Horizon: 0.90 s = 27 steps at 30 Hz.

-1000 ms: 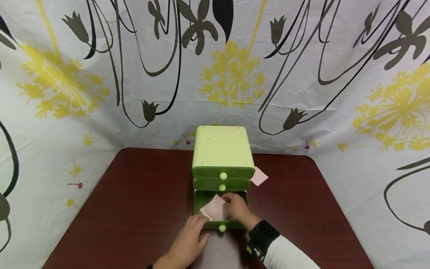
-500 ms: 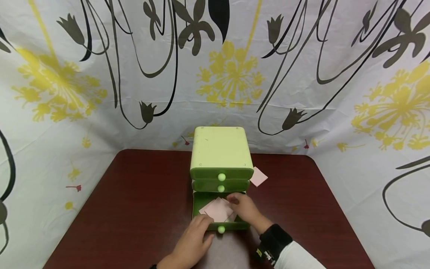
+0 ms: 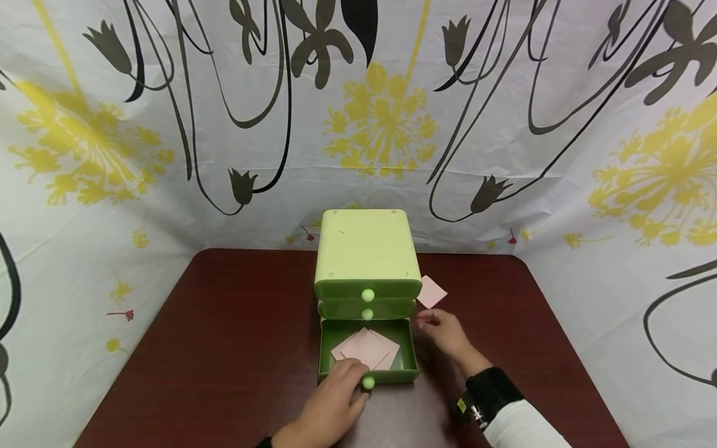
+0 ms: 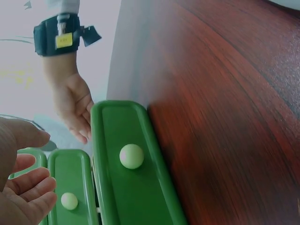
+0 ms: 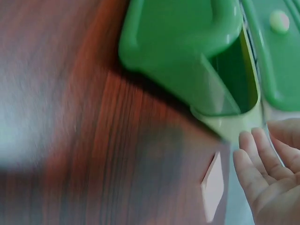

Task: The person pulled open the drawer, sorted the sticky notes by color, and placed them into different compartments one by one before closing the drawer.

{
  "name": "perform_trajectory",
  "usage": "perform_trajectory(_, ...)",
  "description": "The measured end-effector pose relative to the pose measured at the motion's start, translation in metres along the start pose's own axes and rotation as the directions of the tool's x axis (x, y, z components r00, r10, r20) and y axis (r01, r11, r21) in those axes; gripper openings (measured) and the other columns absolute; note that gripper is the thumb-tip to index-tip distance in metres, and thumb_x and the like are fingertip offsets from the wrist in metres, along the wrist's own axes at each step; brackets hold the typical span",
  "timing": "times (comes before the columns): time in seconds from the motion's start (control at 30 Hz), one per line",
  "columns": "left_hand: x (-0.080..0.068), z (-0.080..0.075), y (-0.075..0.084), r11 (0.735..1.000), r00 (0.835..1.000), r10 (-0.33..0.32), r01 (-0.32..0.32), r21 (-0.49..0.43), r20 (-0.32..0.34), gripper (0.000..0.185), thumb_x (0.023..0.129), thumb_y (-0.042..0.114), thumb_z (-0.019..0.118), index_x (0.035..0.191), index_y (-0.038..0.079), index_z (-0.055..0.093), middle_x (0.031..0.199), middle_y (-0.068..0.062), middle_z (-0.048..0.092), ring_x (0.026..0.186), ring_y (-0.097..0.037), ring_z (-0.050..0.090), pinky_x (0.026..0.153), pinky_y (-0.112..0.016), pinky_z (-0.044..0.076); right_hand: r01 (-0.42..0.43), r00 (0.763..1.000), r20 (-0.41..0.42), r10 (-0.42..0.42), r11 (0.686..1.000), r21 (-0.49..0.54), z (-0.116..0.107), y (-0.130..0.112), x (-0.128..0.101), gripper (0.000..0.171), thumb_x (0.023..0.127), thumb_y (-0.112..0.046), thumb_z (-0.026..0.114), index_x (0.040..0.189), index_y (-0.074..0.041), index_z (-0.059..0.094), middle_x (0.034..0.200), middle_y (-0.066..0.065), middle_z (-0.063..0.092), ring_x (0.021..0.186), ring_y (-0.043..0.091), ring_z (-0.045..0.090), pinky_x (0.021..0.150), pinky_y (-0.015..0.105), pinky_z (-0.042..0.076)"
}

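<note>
A small cabinet (image 3: 366,246) with a pale yellow-green body and green drawer fronts stands on the table. Its bottom drawer (image 3: 392,377) is pulled out, and several pale pink paper squares (image 3: 370,348) lie overlapping inside. My left hand (image 3: 330,401) is at that drawer's front edge, left of the round knob (image 3: 368,382), with loosely bent fingers; whether it touches the rim or the papers is unclear. My right hand (image 3: 448,336) hovers right of the drawer, holding nothing, its fingers extended in the right wrist view. Another pink stack of paper squares (image 5: 214,187) lies close to it.
The dark red-brown wooden table (image 3: 246,330) has rounded far corners. Behind it hangs a white cloth (image 3: 313,149) with yellow, grey and black flower patterns. The middle drawer (image 3: 386,308) and top drawer (image 3: 392,289), each with a round knob, are closed above the open one.
My right hand has left the drawer and moved right, toward the pink squares beside the cabinet. A square it handled now lies among those in the drawer. My left hand has shifted slightly right.
</note>
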State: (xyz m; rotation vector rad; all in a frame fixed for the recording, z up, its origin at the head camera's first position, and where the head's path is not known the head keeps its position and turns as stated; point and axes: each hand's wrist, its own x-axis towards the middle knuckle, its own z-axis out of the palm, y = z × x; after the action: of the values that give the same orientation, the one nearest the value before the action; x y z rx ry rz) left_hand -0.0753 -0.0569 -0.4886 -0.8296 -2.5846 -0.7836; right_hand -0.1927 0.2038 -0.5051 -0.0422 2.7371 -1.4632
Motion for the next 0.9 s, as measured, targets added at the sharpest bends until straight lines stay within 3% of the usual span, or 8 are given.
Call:
perform_trajectory(0.3, 0.006, 0.006, 0.011, 0.998, 0.991, 0.057, -0.057, -0.003, 0.117, 0.035, 0.082, 0.01, 0.073, 0.115, 0.006, 0.061, 0.115, -0.002, 0.056, 0.109, -0.016, 0.053, 0.091, -0.028, 0.05, -0.076, 0.994, -0.08, 0.072, 0.996, -0.054, -0.014, 0.027, 0.025, 0.034, 0.094, -0.007, 0.057, 0.124, 0.008, 0.056, 0.116, 0.026, 0.06, 0.101, 0.037, 0.058, 0.077, 0.041, 0.05)
perform_trajectory(0.5, 0.008, 0.012, 0.017, 0.994, 0.987, 0.102, -0.104, 0.014, 0.124, 0.036, 0.08, 0.013, 0.073, 0.114, 0.007, 0.062, 0.115, -0.003, 0.056, 0.109, -0.016, 0.054, 0.091, -0.027, 0.05, -0.067, 0.993, -0.101, 0.055, 0.99, -0.122, -0.017, 0.037, 0.039, 0.043, 0.093, -0.008, 0.059, 0.129, 0.013, 0.049, 0.123, 0.033, 0.054, 0.111, 0.044, 0.053, 0.089, 0.054, 0.046)
perform_trajectory(0.7, 0.01, 0.018, 0.019, 0.987, 0.979, 0.16, -0.161, -0.002, 0.13, 0.037, 0.079, 0.013, 0.074, 0.113, 0.007, 0.062, 0.113, -0.002, 0.056, 0.107, -0.015, 0.053, 0.088, -0.024, 0.05, -0.082, 0.993, -0.105, 0.059, 0.97, -0.228, -0.017, 0.045, 0.052, 0.052, 0.091, -0.008, 0.061, 0.134, 0.015, 0.044, 0.128, 0.036, 0.049, 0.118, 0.048, 0.048, 0.097, 0.059, 0.042)
perform_trajectory(0.77, 0.011, 0.019, 0.019, 0.983, 0.976, 0.182, -0.183, -0.006, 0.121, 0.037, 0.078, 0.012, 0.074, 0.112, 0.006, 0.062, 0.112, -0.002, 0.056, 0.106, -0.015, 0.053, 0.088, -0.023, 0.05, -0.082, 0.993, -0.102, 0.059, 0.967, -0.241, -0.017, 0.049, 0.056, 0.052, 0.091, -0.009, 0.062, 0.134, 0.015, 0.044, 0.127, 0.036, 0.05, 0.117, 0.048, 0.049, 0.097, 0.058, 0.042)
perform_trajectory(0.9, 0.012, 0.02, 0.02, 0.977, 0.969, 0.214, -0.214, -0.017, 0.123, 0.038, 0.077, 0.012, 0.075, 0.112, 0.007, 0.062, 0.112, -0.002, 0.056, 0.106, -0.014, 0.053, 0.09, -0.022, 0.048, -0.065, 0.994, -0.102, 0.04, 0.965, -0.255, -0.015, 0.059, 0.062, 0.03, 0.091, -0.01, 0.064, 0.115, 0.009, 0.058, 0.103, 0.027, 0.06, 0.094, 0.04, 0.058, 0.081, 0.051, 0.049)
